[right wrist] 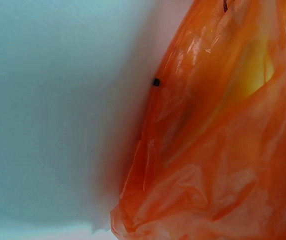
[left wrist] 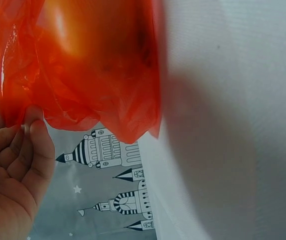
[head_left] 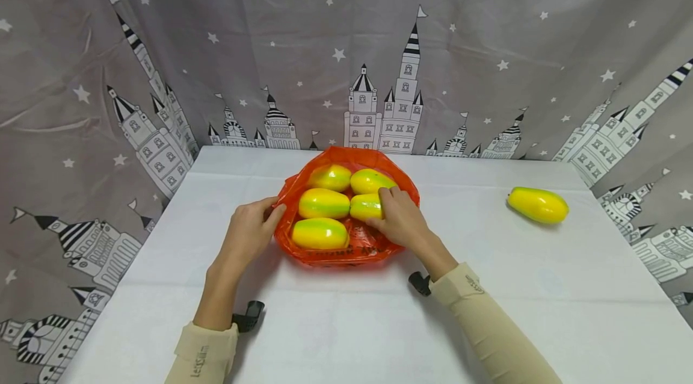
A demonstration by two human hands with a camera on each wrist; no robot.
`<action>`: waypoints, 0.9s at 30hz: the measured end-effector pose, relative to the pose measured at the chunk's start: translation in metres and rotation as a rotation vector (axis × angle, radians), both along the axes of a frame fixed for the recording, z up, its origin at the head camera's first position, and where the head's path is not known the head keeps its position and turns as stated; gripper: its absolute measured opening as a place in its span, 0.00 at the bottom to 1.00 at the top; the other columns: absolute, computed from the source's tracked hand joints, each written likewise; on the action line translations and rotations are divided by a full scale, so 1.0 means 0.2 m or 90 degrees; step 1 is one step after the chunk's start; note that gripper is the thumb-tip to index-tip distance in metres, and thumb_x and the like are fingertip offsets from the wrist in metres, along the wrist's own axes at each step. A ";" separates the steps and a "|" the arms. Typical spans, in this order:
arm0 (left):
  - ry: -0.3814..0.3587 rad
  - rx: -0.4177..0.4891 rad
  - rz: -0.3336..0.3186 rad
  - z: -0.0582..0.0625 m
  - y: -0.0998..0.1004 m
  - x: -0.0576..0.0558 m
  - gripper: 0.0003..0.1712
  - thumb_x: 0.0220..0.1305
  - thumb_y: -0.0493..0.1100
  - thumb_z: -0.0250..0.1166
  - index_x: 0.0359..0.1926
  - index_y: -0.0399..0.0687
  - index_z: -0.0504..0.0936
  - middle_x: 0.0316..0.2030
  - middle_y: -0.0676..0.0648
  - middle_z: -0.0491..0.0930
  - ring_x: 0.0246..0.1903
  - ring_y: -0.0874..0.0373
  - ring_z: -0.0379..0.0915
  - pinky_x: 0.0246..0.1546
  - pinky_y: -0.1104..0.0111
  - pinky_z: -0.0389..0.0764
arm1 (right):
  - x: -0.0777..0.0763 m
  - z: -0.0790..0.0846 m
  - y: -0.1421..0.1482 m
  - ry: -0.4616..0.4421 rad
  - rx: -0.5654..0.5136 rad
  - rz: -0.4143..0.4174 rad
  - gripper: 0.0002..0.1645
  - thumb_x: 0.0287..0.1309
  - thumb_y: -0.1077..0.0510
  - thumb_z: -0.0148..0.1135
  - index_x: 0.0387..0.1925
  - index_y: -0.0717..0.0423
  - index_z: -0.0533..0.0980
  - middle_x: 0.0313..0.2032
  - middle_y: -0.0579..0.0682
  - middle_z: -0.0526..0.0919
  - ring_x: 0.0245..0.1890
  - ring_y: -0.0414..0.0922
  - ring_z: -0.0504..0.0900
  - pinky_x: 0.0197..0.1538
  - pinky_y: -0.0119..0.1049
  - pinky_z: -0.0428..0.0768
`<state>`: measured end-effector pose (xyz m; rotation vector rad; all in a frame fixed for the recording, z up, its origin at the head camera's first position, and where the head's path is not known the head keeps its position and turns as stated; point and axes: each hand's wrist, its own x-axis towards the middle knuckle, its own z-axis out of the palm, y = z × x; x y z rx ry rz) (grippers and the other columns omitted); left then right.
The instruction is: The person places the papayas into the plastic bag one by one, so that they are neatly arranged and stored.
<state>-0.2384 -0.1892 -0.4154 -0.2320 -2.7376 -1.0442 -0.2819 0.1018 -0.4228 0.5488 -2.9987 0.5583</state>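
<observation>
A red plastic bag (head_left: pixel 352 257) lies spread open on the white table with several glossy yellow-green papayas (head_left: pixel 323 203) inside. At the bag's left rim my left hand (head_left: pixel 251 229) pinches the thin plastic between thumb and fingers; the left wrist view shows this hand (left wrist: pixel 15 170) and the gathered film up close. My right hand (head_left: pixel 403 218) reaches into the bag and grips a papaya (head_left: pixel 365 207) at its right end, the fingers covering that end. In the right wrist view the bag (right wrist: pixel 193 165) hides the hand, and a yellow papaya (right wrist: pixel 255 72) shows blurred through it.
Another papaya (head_left: pixel 538 204) lies alone on the right side of the white-covered table (head_left: pixel 346 324). Behind the table hangs a grey curtain (head_left: pixel 303 29) printed with castles and stars. Black wrist devices (head_left: pixel 249 316) are strapped at both sleeves.
</observation>
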 end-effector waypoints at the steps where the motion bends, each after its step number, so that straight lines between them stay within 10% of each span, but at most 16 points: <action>1: 0.000 0.001 0.000 0.00 0.00 0.00 0.20 0.71 0.42 0.60 0.56 0.30 0.79 0.41 0.36 0.84 0.32 0.49 0.76 0.36 0.58 0.85 | 0.00 0.00 0.00 0.001 0.001 0.000 0.33 0.58 0.45 0.70 0.53 0.65 0.70 0.45 0.61 0.74 0.44 0.55 0.73 0.48 0.49 0.77; 18: -0.012 0.000 0.002 0.00 0.01 0.00 0.21 0.72 0.42 0.60 0.57 0.31 0.79 0.43 0.35 0.84 0.34 0.48 0.77 0.39 0.57 0.85 | 0.02 0.00 0.02 0.011 0.009 0.009 0.38 0.59 0.42 0.68 0.58 0.66 0.69 0.53 0.63 0.74 0.52 0.57 0.73 0.54 0.52 0.77; 27: -0.022 -0.005 0.008 0.00 0.01 0.00 0.22 0.72 0.43 0.60 0.58 0.31 0.78 0.45 0.35 0.83 0.36 0.47 0.79 0.40 0.57 0.84 | 0.08 0.02 0.10 0.076 -0.116 0.061 0.38 0.63 0.45 0.64 0.64 0.67 0.68 0.63 0.63 0.71 0.64 0.57 0.67 0.67 0.51 0.65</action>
